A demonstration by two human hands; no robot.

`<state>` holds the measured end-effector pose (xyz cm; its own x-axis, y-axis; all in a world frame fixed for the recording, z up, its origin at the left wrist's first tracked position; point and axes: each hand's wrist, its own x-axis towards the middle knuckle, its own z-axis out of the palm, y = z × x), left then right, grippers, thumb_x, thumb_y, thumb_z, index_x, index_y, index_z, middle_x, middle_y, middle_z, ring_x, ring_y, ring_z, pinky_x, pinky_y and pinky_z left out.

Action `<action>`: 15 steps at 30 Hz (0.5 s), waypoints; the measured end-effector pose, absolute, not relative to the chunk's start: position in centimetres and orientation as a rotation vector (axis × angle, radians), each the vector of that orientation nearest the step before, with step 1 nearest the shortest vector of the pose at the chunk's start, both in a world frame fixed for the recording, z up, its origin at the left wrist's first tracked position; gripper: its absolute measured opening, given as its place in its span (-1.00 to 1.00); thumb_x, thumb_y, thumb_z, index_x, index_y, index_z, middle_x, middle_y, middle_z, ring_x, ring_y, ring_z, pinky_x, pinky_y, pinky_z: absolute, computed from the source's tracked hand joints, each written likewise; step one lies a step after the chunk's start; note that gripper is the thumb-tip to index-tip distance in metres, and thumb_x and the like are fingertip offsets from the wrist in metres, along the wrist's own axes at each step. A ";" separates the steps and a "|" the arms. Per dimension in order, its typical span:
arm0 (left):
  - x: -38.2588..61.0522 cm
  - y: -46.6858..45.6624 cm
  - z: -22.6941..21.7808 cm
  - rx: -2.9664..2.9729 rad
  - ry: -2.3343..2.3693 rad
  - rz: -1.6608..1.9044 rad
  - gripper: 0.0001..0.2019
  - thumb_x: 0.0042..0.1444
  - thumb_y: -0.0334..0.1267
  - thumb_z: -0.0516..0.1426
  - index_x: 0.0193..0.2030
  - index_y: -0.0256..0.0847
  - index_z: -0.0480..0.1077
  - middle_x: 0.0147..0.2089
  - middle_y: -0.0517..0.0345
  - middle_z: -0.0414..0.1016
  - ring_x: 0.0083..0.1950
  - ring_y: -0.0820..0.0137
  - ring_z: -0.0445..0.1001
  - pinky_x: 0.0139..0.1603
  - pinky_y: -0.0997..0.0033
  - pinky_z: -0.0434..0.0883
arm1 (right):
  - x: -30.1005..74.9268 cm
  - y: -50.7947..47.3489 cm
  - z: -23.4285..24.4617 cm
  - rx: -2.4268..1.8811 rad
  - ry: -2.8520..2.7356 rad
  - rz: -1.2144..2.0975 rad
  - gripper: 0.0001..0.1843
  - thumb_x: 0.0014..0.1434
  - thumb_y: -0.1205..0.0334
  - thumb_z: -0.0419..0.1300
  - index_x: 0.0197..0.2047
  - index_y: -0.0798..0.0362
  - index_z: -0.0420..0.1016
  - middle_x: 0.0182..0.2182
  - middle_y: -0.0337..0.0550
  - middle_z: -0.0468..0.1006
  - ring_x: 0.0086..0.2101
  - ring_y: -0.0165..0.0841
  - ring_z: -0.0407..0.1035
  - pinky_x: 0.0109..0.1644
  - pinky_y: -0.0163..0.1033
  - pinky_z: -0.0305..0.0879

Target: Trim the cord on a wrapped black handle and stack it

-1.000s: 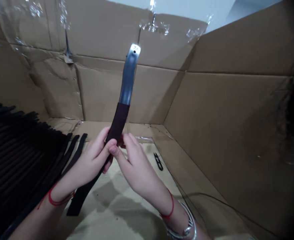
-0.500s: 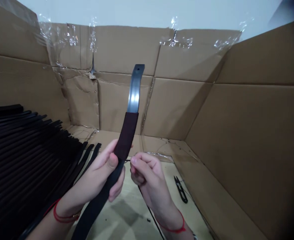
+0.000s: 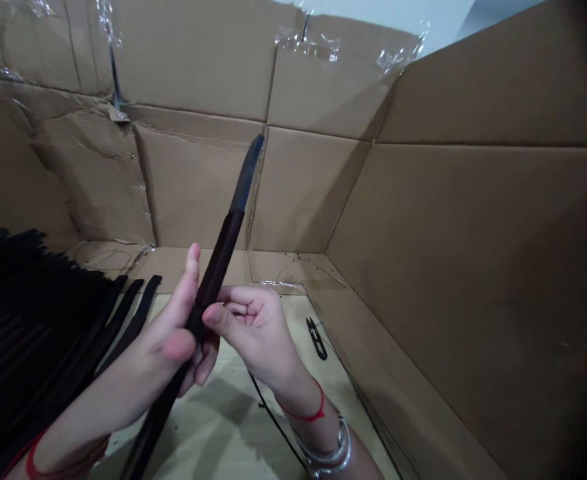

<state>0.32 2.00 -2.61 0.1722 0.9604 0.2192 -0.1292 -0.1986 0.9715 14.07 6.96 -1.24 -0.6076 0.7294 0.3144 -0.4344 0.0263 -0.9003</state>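
Fingers (image 3: 189, 280) of the left hand (image 3: 170, 343) clasp a metal strip (image 3: 247, 175) in a dark fabric sleeve (image 3: 218, 260). It sits at frame centre, slanting up to the right. The right hand (image 3: 256, 330) is half curled with its thumb tip on the sleeve; whether it grips is unclear. Black strips (image 3: 38, 313) are piled at left, and thread snips (image 3: 316, 337) lie on the cardboard box (image 3: 473, 233) floor.

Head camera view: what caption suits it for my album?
Inside a cardboard box, the left hand grips a dark-sleeved metal strip, right hand touching it, beside stacked black strips and snips.
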 end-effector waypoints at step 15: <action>3.0 4.4 -3.2 1.263 0.854 1.388 -0.56 0.27 0.12 -0.04 -0.32 -0.27 0.26 -0.52 0.18 0.34 -0.54 0.51 0.33 -0.51 0.54 0.28 | 15.0 7.4 -0.7 -0.513 -1.430 1.320 -0.67 0.20 0.03 0.31 -0.30 0.17 0.47 -0.65 -0.26 0.36 -0.70 -0.44 0.30 -0.69 -0.43 0.18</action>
<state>3.00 4.37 -3.15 0.0802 0.9671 0.2413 -0.2203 -0.2189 0.9505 15.01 7.42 -0.68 -0.3353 0.8512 0.4038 -0.3345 0.2931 -0.8956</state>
